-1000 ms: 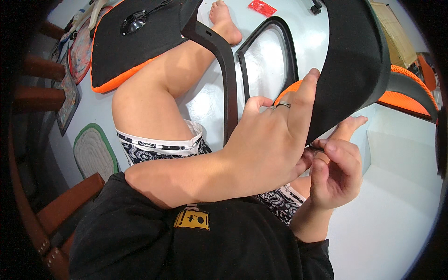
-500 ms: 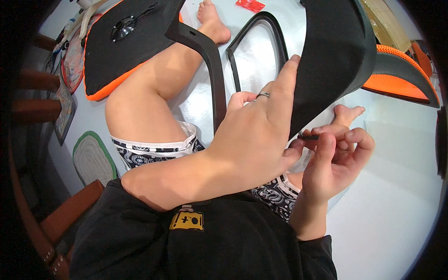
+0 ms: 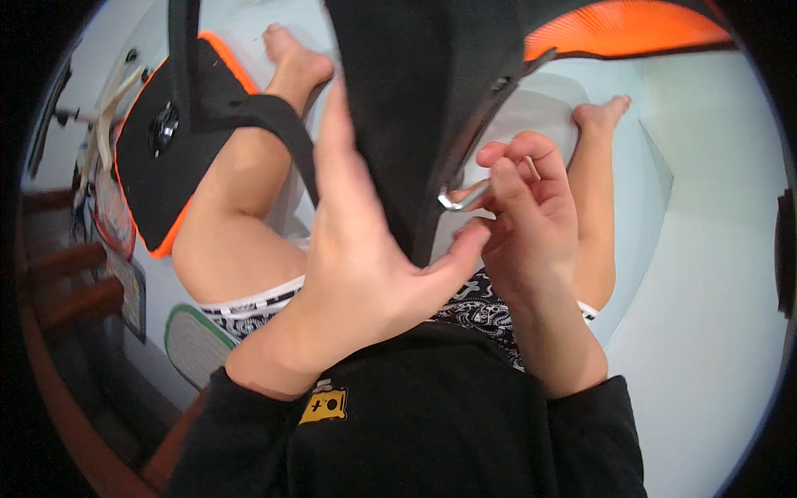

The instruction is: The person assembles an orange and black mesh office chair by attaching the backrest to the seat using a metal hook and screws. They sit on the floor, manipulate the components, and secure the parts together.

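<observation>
My right hand (image 3: 531, 216) is closed on a silver L-shaped hex key (image 3: 466, 197). The key's bent end meets the lower right edge of a black chair panel (image 3: 394, 100); whether it sits in a screw is too small to tell. My left hand (image 3: 357, 249) braces the panel's left side and near end, long fingers stretched up along it and thumb reaching across below. A small dark slot or fitting (image 3: 501, 83) shows higher on the same edge. Left of the panel, a black armrest frame (image 3: 266, 116) curves down behind my left hand.
Orange mesh (image 3: 614, 33) in a black frame lies beyond the panel. A black cushion with orange edging (image 3: 158, 141) rests on the floor at left. Nearer are a green-edged oval mat (image 3: 195, 340) and brown wooden furniture legs (image 3: 75, 307). My legs lie spread around the chair part.
The panel and my left hand have shifted left in view. My right hand has moved up and left; a small dark piece was pinched there before, and now the hex key shows.
</observation>
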Demonstrator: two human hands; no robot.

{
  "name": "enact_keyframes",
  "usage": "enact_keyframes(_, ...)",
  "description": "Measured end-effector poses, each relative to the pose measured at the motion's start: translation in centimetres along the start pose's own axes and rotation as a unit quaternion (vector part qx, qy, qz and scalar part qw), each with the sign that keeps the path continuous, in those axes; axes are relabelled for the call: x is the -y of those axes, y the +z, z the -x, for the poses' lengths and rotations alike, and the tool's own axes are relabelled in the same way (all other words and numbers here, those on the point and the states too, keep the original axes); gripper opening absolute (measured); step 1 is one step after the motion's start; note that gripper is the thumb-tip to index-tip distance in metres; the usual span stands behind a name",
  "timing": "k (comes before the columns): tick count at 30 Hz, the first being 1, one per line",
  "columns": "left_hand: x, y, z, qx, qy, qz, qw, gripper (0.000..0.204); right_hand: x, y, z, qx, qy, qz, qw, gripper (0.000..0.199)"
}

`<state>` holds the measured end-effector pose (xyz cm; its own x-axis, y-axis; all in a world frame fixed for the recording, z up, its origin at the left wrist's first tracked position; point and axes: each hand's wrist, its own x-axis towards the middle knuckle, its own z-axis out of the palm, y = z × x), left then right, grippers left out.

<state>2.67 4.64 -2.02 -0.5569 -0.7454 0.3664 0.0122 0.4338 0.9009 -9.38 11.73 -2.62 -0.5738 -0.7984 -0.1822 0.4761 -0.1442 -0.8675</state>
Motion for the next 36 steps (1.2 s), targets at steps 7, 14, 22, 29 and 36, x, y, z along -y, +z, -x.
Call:
enact_keyframes(7,0.1,-0.2,0.1,0.004,0.012,0.011,1.0,0.1,-0.9,-2.7,-2.7,0.058,-0.551,0.413,0.723,0.015)
enact_keyframes(14,-0.5,-0.4,0.5,0.008,-0.044,-0.006,0.999,0.097,-0.9,-4.0,-4.4,0.112,-0.678,0.412,0.598,0.024)
enact_keyframes(22,-0.4,0.0,0.6,-0.018,-0.034,0.044,0.998,0.099,-2.0,-3.7,-3.3,0.109,-0.577,0.384,0.713,0.021)
enact_keyframes(29,-0.3,0.5,0.4,-0.013,-0.024,0.029,0.999,0.099,-4.9,-1.7,1.1,0.013,-0.358,0.248,0.9,0.015)
enact_keyframes(36,-0.1,0.3,0.6,-0.045,-0.005,0.022,0.999,0.088,-4.3,-3.0,-0.6,0.124,-0.38,0.299,0.866,0.016)
